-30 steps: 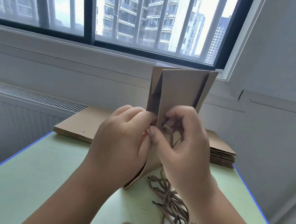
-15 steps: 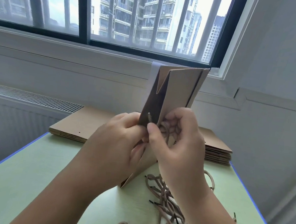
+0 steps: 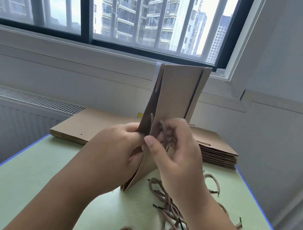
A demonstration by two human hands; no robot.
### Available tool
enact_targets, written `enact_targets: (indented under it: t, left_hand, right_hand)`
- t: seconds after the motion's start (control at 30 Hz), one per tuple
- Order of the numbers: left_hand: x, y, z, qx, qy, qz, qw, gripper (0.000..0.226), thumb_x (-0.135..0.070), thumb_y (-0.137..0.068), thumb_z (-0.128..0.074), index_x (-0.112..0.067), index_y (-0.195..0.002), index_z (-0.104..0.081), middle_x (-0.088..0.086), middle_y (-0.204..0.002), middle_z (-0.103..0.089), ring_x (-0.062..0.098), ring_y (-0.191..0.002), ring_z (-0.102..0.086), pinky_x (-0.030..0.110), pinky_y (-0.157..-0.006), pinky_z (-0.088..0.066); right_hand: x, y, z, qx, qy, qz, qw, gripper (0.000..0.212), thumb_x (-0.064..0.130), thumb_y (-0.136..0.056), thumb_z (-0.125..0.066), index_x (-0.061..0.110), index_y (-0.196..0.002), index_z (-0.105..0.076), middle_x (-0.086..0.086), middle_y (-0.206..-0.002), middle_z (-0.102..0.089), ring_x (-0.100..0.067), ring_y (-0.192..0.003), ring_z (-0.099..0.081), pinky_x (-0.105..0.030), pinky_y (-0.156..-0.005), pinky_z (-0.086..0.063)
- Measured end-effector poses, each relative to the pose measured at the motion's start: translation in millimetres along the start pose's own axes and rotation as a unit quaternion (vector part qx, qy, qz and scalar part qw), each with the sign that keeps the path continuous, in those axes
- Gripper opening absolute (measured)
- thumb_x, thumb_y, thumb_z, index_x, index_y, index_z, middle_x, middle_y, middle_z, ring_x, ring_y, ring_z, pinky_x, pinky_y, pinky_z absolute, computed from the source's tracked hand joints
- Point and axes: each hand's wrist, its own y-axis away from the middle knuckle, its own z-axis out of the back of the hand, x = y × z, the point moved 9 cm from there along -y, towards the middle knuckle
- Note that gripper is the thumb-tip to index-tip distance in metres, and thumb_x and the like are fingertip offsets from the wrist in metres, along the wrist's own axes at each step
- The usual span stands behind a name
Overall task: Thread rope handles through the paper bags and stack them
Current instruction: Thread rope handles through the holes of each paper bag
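The left hand (image 3: 116, 148) pinches the upright paper bag (image 3: 175, 98); the right hand (image 3: 178, 152) grips 1 rope (image 3: 163, 130). Far-left stack (image 3: 85, 128) and near loose ropes (image 3: 169, 206) apparently await threading.

Two bare hands meet in the middle, fingers curled.

The left hand (image 3: 116, 148) reaches in from the lower left on a bare forearm, its fingers (image 3: 137, 131) pinching the edge of a paper bag (image 3: 177, 98). The right hand (image 3: 180, 152) reaches in from the lower right, thumb stretched toward the left hand, its other fingers curled round a rope handle (image 3: 163, 132). The hands sit just beside each other, wrists about level.
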Motion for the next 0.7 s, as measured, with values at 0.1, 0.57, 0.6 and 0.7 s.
enact_targets:
  t: [0.1, 0.57, 0.6, 0.7]
  left_hand:
    - [3.9, -0.3, 4.0, -0.007, 0.02, 0.005, 1.0, 0.021, -0.034, -0.089, -0.053, -0.027, -0.088, -0.073, -0.013, -0.084, -0.063, 0.01, -0.071, -0.057, 0.034, -0.06, -0.048]
    - [37.9, 3.4, 19.3, -0.049, 0.043, 0.06, 0.996, 0.036, -0.038, -0.088, -0.05, -0.016, -0.067, -0.067, -0.005, -0.07, -0.056, 0.014, -0.069, -0.054, 0.022, -0.057, -0.039]
    - [40.0, 3.6, 19.4, -0.052, 0.041, 0.064, 0.996, 0.035, -0.037, -0.09, -0.052, -0.015, -0.065, -0.065, -0.005, -0.07, -0.056, 0.015, -0.069, -0.054, 0.023, -0.057, -0.04]
    - [42.0, 4.2, 21.0, -0.062, 0.048, 0.064, 0.995, 0.031, -0.029, -0.091, -0.057, -0.021, -0.062, -0.059, -0.008, -0.076, -0.056, 0.013, -0.069, -0.053, 0.017, -0.057, -0.038]
  right_hand:
    - [-14.0, 4.3, -8.7, 0.058, 0.002, -0.02, 0.998, 0.014, 0.03, -0.094, -0.063, 0.016, -0.092, -0.06, 0.003, -0.079, -0.059, -0.019, -0.076, -0.058, -0.025, -0.067, -0.046]
    - [-73.9, 52.9, -59.9, 0.414, 0.26, -0.133, 0.862, 0.014, 0.037, -0.096, -0.063, 0.025, -0.089, -0.064, 0.008, -0.075, -0.06, -0.008, -0.066, -0.054, -0.032, -0.063, -0.048]
    - [-74.3, 54.2, -60.3, 0.408, 0.253, -0.148, 0.865, 0.015, 0.041, -0.094, -0.065, 0.026, -0.091, -0.064, 0.008, -0.074, -0.06, -0.007, -0.064, -0.053, -0.031, -0.061, -0.046]
    - [-76.6, 51.8, -61.4, 0.356, 0.231, -0.2, 0.883, 0.029, 0.056, -0.086, -0.07, 0.027, -0.092, -0.068, 0.008, -0.076, -0.064, -0.006, -0.065, -0.057, -0.03, -0.06, -0.046]
